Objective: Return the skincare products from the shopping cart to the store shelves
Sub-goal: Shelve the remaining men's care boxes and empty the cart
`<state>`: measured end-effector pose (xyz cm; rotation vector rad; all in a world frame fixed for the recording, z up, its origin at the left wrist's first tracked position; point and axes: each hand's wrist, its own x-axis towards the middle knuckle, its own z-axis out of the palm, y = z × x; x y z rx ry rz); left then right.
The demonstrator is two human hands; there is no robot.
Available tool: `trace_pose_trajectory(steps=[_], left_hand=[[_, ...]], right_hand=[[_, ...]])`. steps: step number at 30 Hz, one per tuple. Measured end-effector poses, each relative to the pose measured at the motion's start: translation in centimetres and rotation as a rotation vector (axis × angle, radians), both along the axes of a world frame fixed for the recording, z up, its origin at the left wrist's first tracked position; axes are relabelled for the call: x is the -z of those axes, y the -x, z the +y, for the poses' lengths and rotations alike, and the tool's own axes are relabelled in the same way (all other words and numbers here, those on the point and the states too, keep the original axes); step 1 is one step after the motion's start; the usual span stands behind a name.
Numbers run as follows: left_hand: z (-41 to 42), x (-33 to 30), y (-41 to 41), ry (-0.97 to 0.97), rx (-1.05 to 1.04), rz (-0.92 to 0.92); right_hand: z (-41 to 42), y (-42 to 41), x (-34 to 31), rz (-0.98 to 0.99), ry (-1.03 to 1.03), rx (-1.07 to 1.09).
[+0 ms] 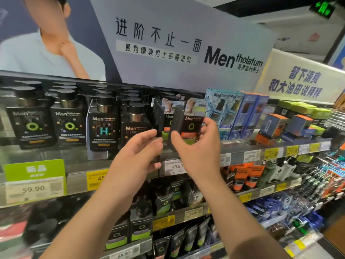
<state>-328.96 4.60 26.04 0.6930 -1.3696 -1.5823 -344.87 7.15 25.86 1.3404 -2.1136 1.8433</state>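
Head view shows a dark Mentholatum box (187, 124) with an orange and green band held at the top shelf (261, 146), upright, just in front of a matching box (165, 118) that stands in the row; the right hand (196, 150) pinches the held box between thumb and curled fingers; the left hand (138, 152) touches the lower edge of the matching box with loosely curled fingers, though whether its grip holds that box I cannot tell; black pump bottles (102, 124) stand to the left and blue boxes (229, 114) to the right; judging by this, one product is nearly shelved but not released, and the cart is out of sight, so what remains is unknown.
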Motion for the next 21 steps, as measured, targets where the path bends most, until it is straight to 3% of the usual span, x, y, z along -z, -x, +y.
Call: trace_pose_trajectory(steps=[21], left_hand=[[0.3, 0.2, -1.3, 0.014, 0.046, -0.177]], right_hand=[[-2.9, 0.5, 1.2, 0.127, -0.145, 0.104]])
